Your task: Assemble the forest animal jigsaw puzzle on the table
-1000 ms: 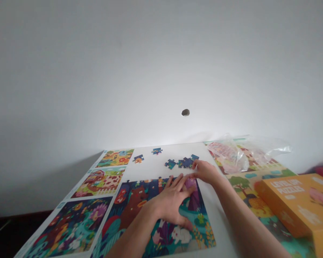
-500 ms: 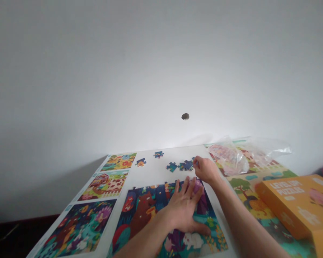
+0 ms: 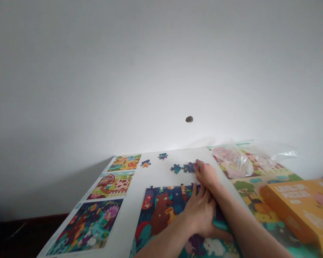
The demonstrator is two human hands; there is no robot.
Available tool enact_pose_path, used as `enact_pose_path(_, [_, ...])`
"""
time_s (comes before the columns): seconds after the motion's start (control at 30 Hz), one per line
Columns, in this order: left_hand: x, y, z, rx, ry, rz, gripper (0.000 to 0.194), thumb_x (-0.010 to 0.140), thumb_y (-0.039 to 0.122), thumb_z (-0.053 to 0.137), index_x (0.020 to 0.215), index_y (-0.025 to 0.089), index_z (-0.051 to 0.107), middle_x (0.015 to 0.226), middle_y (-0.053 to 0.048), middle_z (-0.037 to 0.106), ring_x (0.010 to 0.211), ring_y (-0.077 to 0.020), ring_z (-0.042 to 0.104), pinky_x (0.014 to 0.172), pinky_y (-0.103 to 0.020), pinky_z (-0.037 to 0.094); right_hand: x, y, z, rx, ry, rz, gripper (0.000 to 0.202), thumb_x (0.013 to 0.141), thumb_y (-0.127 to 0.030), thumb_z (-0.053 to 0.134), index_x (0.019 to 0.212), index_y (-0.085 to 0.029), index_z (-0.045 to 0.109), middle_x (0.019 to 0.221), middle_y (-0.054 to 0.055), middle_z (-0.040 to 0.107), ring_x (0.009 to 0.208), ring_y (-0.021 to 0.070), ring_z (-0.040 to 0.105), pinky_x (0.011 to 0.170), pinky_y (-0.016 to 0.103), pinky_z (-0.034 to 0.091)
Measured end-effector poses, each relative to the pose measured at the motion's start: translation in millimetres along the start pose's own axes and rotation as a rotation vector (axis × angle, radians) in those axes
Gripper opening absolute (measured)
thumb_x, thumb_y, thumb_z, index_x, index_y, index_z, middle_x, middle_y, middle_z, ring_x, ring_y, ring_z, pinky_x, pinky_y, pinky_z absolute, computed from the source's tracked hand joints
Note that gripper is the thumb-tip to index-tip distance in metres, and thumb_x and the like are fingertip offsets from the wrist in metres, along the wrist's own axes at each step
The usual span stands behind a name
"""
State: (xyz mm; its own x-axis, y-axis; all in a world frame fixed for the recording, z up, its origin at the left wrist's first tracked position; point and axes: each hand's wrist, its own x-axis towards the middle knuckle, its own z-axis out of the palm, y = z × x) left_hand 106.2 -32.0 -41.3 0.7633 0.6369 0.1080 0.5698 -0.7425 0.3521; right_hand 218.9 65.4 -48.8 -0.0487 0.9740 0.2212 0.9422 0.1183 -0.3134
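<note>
Pinching a loose blue puzzle piece (image 3: 197, 165) with my right hand (image 3: 206, 175), I keep my flat left hand (image 3: 200, 213) nearer, on the bear puzzle (image 3: 164, 211).

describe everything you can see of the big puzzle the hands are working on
The puzzle lies flat on the white table, mostly assembled from thin card pieces. Its picture is dark blue and teal with a brown bear, red and orange shapes, leaves and a white rabbit near the bottom. Tabs stick up along its far edge, so that edge looks unfinished. The left hand rests palm down on its right part, and the right forearm crosses its right side. Its near edge runs out of view.
</note>
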Motion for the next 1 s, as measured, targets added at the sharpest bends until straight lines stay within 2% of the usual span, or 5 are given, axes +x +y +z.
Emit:
enact_pose_path(0.4, [3,-4,8.2,-0.036,0.114,-0.022,0.098,0.067,0.069,0.061,0.147,0.019,0.036,0.149,-0.013,0.039,0.136,-0.0391,0.032,0.115,-0.058,0.015,12,-14,12,-0.119,-0.014,0.099,0.024,0.092,-0.023,0.04,0.098,-0.016,0.062,0.085,0.014,0.07,0.077,0.0253,0.068,0.066,0.03,0.043])
enact_pose_path(0.53, [1,-16,12.3,-0.223,0.298,-0.229,0.027,0.079,0.028,0.053,0.094,0.026,0.076,0.109,-0.003,0.072,0.115,-0.0287,0.057,0.111,-0.047,0.035,18,-14,19,0.263,0.26,0.318,0.031,0.091,-0.031,0.038,0.094,-0.017,0.065,0.075,0.011,0.07,0.07,0.0217,0.065,0.062,0.027,0.042])
enact_pose_path(0.7, [1,-29,13.0,-0.433,0.547,-0.542,0.039,0.074,0.008,0.038,0.071,0.023,0.073,0.084,-0.003,0.074,0.091,-0.0193,0.067,0.09,-0.037,0.052,16,-14,35,0.53,0.414,0.193,0.031,0.086,-0.038,0.042,0.082,-0.016,0.064,0.052,0.0,0.058,0.048,0.0157,0.051,0.053,0.024,0.034])
enact_pose_path(0.83, [-18,-68,-9.9,-0.455,0.564,-0.509,0.037,0.077,0.009,0.039,0.081,0.023,0.073,0.087,-0.002,0.074,0.086,-0.0188,0.067,0.082,-0.034,0.054,15,-22,37,0.514,0.367,0.103,0.023,0.083,-0.034,0.046,0.078,-0.018,0.062,0.049,-0.003,0.053,0.046,0.0136,0.047,0.052,0.023,0.029])
enact_pose_path(1.0, [-85,-160,-52.8,0.171,0.676,-0.61,0.038,0.078,0.007,0.043,0.098,0.023,0.071,0.104,-0.003,0.072,0.103,-0.0237,0.059,0.101,-0.041,0.04,17,-31,34,0.436,0.319,0.084,0.02,0.083,-0.03,0.047,0.077,-0.019,0.062,0.054,-0.002,0.057,0.048,0.0122,0.047,0.053,0.022,0.027])
